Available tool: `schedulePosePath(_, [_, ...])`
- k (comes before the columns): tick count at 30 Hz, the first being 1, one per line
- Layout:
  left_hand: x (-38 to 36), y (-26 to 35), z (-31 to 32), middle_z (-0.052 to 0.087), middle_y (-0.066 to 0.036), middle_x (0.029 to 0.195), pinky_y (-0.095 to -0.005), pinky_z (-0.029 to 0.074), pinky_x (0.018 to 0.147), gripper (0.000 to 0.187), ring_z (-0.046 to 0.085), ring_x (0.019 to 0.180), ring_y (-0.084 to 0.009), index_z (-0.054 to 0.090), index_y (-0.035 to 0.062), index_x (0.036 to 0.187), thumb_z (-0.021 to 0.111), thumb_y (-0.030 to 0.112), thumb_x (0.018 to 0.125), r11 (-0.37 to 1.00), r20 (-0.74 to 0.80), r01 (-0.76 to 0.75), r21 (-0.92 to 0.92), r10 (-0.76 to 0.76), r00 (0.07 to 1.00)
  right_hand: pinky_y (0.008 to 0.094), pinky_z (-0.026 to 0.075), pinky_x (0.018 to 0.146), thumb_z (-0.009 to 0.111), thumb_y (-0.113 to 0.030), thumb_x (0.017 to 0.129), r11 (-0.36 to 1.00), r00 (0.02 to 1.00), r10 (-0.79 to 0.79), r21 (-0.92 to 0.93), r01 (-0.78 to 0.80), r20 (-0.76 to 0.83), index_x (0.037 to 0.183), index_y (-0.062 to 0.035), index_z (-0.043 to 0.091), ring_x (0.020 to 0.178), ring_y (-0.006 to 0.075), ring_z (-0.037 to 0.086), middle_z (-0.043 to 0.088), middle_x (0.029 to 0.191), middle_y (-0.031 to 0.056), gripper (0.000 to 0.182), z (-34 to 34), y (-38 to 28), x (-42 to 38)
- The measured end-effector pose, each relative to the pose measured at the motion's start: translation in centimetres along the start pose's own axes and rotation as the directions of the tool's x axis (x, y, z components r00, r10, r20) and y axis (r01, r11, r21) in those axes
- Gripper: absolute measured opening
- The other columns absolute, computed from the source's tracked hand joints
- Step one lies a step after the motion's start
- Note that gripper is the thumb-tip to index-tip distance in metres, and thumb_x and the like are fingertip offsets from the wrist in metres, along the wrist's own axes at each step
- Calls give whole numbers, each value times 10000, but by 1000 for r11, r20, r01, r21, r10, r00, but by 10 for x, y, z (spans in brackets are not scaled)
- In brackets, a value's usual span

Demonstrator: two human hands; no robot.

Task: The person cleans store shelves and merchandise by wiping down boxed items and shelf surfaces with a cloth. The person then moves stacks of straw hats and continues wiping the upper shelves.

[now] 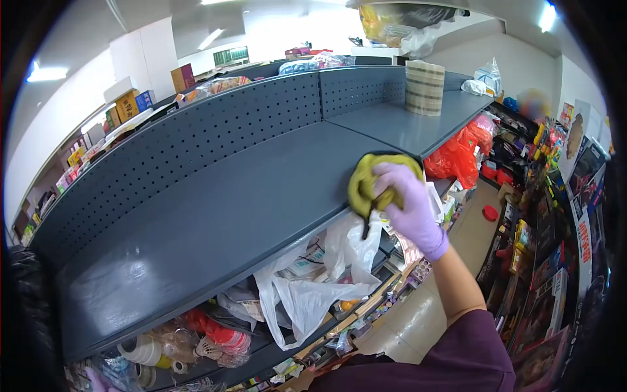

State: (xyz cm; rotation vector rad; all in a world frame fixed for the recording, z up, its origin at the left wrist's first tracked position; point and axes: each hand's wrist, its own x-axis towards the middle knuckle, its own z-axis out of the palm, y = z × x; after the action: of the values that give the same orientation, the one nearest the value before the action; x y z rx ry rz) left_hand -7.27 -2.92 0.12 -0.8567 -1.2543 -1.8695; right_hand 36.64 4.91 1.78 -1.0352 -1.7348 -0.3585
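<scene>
My right hand [410,204], in a light purple glove, grips a crumpled yellow-green cloth [367,184]. The cloth presses on the front edge of the dark grey metal shelf [222,189], near the seam between two shelf sections. A dark strip hangs below the cloth. At the bottom left, only a small piece of my left hand [96,380] shows, also in a purple glove, beside the goods under the shelf; most of its fingers are hidden. A white plastic bag [307,304] hangs open just below the shelf edge, left of my right hand.
A striped roll [424,88] stands upright on the farther shelf section. Red plastic bags [460,157] bulge from beneath it. Perforated panels [215,127] back the shelf. To the right runs a narrow aisle floor [398,323], with packed racks [542,261] along its far side.
</scene>
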Motion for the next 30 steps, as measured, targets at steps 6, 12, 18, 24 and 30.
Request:
schedulePosePath(6, [28, -24, 12, 541, -101, 1302, -319, 380, 1037, 373, 503, 1199, -205, 537, -48, 1248, 331, 150, 1007, 985, 267, 85, -153, -41, 963, 377, 465, 840, 594, 28, 629, 933, 947, -250, 312, 180, 202, 976, -131, 590, 997, 289, 572, 585, 1126, 76, 382, 67, -107, 7])
schedulePosePath(12, [82, -45, 53, 553, -102, 1278, -291, 361, 1029, 320, 503, 1193, -195, 540, -4, 1252, 406, 131, 995, 1000, 519, -25, -16, 30, 854, 369, 462, 876, 600, -1, 703, 707, 846, -478, 675, 211, 236, 1123, -125, 538, 1029, 297, 560, 545, 1150, 95, 443, 114, -182, 21])
schedulePosePath(18, [85, -86, 66, 559, -152, 1256, -321, 381, 1007, 347, 527, 1171, -241, 534, -4, 1249, 479, 190, 968, 964, 721, -61, 259, -151, 676, 302, 498, 787, 543, -48, 844, 296, 831, -144, 825, -482, 537, 1141, -31, 516, 884, 156, 596, 585, 963, 70, 299, 79, -164, 98])
schedulePosePath(24, [81, -65, 66, 558, -160, 1249, -316, 393, 990, 359, 541, 1149, -241, 523, -3, 1264, 484, 197, 968, 954, 741, 30, 298, -251, 623, 345, 530, 849, 402, -226, 972, 205, 752, 100, 726, -656, 652, 1180, -33, 574, 926, 194, 657, 651, 1082, 82, 331, 53, -48, 173])
schedulePosePath(30, [80, -65, 66, 554, -157, 1257, -316, 389, 993, 366, 539, 1147, -242, 520, 2, 1273, 489, 199, 966, 954, 739, 53, 296, -264, 620, 391, 475, 897, 569, -227, 852, 620, 767, 522, -784, -39, 374, 1230, -1, 531, 1043, 366, 590, 600, 1135, 236, 442, 29, 122, 167])
